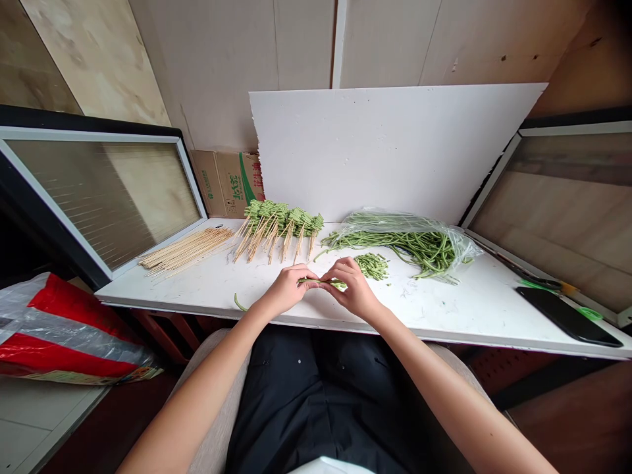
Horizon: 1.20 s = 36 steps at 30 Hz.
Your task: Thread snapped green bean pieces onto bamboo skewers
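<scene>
Between my two hands, just above the front of the white table [375, 306], I hold green beans [338, 284]. My left hand [290, 288] pinches one end and my right hand [348, 284] grips the other, their fingertips meeting in the middle. Close behind my right hand lies a small heap of short bean ends [372, 265]. Long green beans [424, 247] spill from a clear plastic bag [395, 221] farther back. Bean skewers [276, 220] are piled at the back left, with bare wooden skewers [190, 247] beside them. A single bean piece [239, 303] rests near the front edge.
A black phone [567, 316] lies at the right end by a green band [590, 313]. A cardboard box [227, 181] and a white board [395, 151] stand behind. Framed glass panels [148, 191] flank the table. A red and clear bag [69, 336] is at left.
</scene>
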Motion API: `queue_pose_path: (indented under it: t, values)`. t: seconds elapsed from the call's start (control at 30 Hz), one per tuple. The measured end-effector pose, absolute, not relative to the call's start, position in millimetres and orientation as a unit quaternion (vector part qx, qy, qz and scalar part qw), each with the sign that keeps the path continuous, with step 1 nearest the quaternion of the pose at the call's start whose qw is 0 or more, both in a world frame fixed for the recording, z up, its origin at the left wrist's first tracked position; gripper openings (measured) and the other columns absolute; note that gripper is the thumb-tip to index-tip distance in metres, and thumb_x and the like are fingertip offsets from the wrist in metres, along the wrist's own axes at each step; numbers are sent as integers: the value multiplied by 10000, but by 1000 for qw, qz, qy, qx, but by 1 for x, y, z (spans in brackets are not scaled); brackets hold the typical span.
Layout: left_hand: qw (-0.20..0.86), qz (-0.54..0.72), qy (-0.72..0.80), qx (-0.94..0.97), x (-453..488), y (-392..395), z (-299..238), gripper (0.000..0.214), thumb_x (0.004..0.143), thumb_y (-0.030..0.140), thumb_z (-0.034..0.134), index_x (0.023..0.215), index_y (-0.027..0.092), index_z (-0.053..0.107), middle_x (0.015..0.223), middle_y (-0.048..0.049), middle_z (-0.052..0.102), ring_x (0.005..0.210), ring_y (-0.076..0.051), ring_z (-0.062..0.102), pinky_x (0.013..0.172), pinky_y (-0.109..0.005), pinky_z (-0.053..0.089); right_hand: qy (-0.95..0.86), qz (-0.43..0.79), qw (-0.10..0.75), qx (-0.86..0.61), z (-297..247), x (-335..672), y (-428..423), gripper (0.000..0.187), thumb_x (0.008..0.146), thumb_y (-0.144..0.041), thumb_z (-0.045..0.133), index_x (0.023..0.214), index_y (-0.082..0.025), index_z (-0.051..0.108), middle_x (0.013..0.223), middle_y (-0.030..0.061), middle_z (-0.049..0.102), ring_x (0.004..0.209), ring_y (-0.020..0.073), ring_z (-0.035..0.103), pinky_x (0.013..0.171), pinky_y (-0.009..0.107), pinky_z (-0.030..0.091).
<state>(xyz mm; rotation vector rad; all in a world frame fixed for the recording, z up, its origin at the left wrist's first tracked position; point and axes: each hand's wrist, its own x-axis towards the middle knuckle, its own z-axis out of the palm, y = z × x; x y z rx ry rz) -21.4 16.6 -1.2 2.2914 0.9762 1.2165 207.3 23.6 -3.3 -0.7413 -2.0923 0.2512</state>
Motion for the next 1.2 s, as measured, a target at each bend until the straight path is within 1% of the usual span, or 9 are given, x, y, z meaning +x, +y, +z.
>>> queue_pose_path:
  t: [0.07, 0.2, 0.37, 0.53, 0.7, 0.87, 0.93, 1.1, 1.2]
  values:
    - [188, 434, 343, 812, -19, 15, -2, 112, 964, 233, 712, 958, 199, 818, 952, -84, 771, 890, -216, 715, 832, -335, 561, -837, 84, 445, -307, -5, 204, 22, 85, 965, -341, 733, 963, -290, 801, 893, 94, 743, 1104, 345, 553, 1020, 531, 403]
    - [189, 457, 327, 806, -14, 14, -5, 167, 924, 122, 683, 860, 197, 817, 889, -73, 770, 835, -200, 710, 814, -325, 564, -804, 107, 485, -326, -10, 198, 18, 96, 909, -251, 732, 844, -292, 789, 811, 77, 733, 1112, 358, 540, 1032, 571, 401]
    - [206, 486, 318, 787, -12, 15, -8, 181, 921, 140, 686, 807, 191, 816, 862, -78, 779, 783, -193, 710, 774, -323, 566, -743, 223, 539, -328, -18, 192, 20, 106, 861, -350, 807, 773, -293, 793, 769, 83, 734, 1106, 349, 548, 1011, 520, 465]
    - [248, 491, 298, 780, -14, 17, -5, 191, 909, 160, 684, 759, 178, 802, 825, -83, 771, 757, -188, 705, 741, -314, 567, -687, 332, 553, -335, -28, 189, 25, 204, 771, -465, 877, 762, -274, 807, 839, 80, 717, 1064, 316, 608, 998, 475, 492]
    - [293, 491, 288, 768, -14, 17, -4, 189, 916, 218, 705, 765, 168, 809, 804, -88, 759, 716, -174, 685, 674, -292, 561, -650, 405, 547, -337, -25, 187, 23, 195, 709, -425, 895, 747, -258, 803, 876, 67, 697, 995, 279, 625, 958, 439, 499]
    - [326, 500, 271, 755, -13, 17, -4, 189, 915, 250, 721, 780, 155, 813, 787, -83, 740, 639, -139, 634, 611, -265, 538, -603, 522, 530, -287, -16, 184, 16, 201, 711, -404, 890, 717, -235, 782, 816, 40, 654, 827, 221, 593, 799, 375, 502]
    - [337, 503, 263, 751, -12, 17, -5, 183, 912, 235, 713, 783, 149, 811, 785, -80, 737, 620, -128, 620, 596, -253, 535, -581, 558, 527, -270, -16, 182, 14, 212, 706, -402, 897, 714, -226, 779, 813, 38, 662, 811, 211, 592, 783, 364, 495]
    - [304, 510, 267, 759, -11, 15, -4, 160, 916, 204, 707, 819, 150, 822, 810, -82, 751, 650, -134, 639, 620, -250, 549, -584, 536, 540, -283, -14, 184, 21, 214, 692, -391, 907, 726, -218, 785, 813, 37, 674, 802, 199, 581, 772, 353, 488]
    - [258, 508, 293, 768, -19, 18, -2, 177, 930, 199, 699, 807, 156, 819, 818, -88, 764, 711, -162, 684, 685, -277, 578, -558, 483, 587, -333, -6, 209, 37, 240, 679, -413, 901, 685, -225, 752, 773, 28, 665, 777, 194, 571, 757, 348, 485]
